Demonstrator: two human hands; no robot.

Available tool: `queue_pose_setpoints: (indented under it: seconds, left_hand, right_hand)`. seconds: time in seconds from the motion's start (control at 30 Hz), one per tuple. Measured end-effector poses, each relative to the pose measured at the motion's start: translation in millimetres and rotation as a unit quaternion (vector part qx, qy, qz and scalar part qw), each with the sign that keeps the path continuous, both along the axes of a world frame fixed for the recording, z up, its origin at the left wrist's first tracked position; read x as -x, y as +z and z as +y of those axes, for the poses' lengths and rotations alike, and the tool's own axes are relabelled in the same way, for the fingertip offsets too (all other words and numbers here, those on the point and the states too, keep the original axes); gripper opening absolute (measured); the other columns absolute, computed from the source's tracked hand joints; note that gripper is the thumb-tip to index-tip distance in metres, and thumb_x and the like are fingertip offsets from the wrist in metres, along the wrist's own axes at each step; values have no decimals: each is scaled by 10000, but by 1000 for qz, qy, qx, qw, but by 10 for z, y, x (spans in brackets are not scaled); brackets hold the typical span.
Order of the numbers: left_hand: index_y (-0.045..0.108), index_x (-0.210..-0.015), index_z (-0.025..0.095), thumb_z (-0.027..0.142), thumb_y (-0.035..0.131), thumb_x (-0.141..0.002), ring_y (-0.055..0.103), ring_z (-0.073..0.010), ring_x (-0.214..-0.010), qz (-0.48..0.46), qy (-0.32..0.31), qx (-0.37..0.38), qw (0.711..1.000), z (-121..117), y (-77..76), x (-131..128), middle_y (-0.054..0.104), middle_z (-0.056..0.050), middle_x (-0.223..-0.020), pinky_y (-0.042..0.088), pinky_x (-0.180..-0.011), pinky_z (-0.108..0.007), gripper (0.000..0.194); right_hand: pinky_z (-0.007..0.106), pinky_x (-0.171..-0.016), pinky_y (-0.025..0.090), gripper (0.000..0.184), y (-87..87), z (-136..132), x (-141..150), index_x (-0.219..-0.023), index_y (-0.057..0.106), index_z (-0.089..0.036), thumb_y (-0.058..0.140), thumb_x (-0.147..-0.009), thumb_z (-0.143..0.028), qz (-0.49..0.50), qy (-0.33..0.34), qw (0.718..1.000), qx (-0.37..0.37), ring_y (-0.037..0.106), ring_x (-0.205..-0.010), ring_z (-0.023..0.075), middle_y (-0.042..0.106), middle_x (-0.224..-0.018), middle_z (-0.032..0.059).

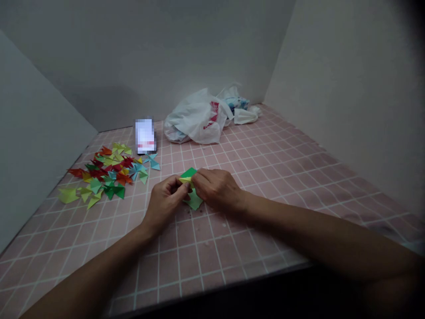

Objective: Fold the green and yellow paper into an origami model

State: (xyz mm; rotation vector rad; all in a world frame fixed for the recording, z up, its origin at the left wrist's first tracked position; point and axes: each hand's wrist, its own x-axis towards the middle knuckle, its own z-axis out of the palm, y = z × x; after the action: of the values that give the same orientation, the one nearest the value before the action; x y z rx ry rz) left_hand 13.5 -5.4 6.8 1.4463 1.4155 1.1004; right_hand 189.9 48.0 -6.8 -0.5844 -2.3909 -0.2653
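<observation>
Between my two hands is a small folded piece of yellow paper (186, 180). My left hand (166, 196) pinches it from the left with thumb and fingers. From the right, my right hand (217, 188) closes its fingers on the other end, hiding part of the paper. Just behind it a green paper square (189, 173) shows. Pale green paper (194, 201) lies below the hands on the pink checked tablecloth (206, 248).
A pile of folded paper figures (113, 170) in several colours spreads at the left. Behind it stands a lit phone (145, 136), its screen blurred. A white plastic bag (195, 117) and a crumpled blue-white packet (235, 101) lie against the back wall. Walls rise on both sides.
</observation>
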Motion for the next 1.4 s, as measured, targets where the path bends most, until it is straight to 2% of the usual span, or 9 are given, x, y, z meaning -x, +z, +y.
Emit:
queue_pose_setpoints:
  seconds: [0.13,0.37,0.57,1.17,1.4]
  left_hand:
    - [643,-746,161,377,642,-843,594,-136,-615,-2,6,1,1000,8,6,5,634,-18,-670,507,-589,-258,237]
    - [655,-777,158,389,647,-829,609,-142,-622,-9,3,-4,1000,14,32,3,641,-15,-683,525,-605,-269,236]
    - [656,-777,162,373,637,-842,599,-136,-618,10,-1,-21,1000,25,18,12,639,-15,-668,507,-600,-260,221]
    - [658,-793,171,375,622,-856,598,-147,-625,26,-30,-32,999,21,38,-7,634,-10,-670,491,-600,-268,216]
    - [644,-769,176,371,623,-863,583,-140,-616,28,-33,-37,998,5,41,-19,625,-5,-666,472,-599,-263,218]
  right_hand:
    - [305,-562,286,245,-20,5,9,-797,582,-154,433,-990,-143,17,0,1000,-15,476,-601,147,595,-708,40]
    - [272,-617,393,240,-56,16,0,-902,607,-136,425,-1042,-203,57,27,995,76,596,-729,151,669,-822,65]
    - [274,-631,431,235,-91,38,-4,-918,607,-137,406,-1034,-177,59,42,994,86,607,-726,155,683,-824,71]
    - [273,-614,412,270,-57,21,-4,-872,589,-140,380,-1036,-186,69,46,994,68,581,-701,152,657,-789,69]
    - [279,-582,350,264,-26,-1,-6,-820,581,-144,404,-1014,-169,48,23,997,51,545,-652,143,626,-734,48]
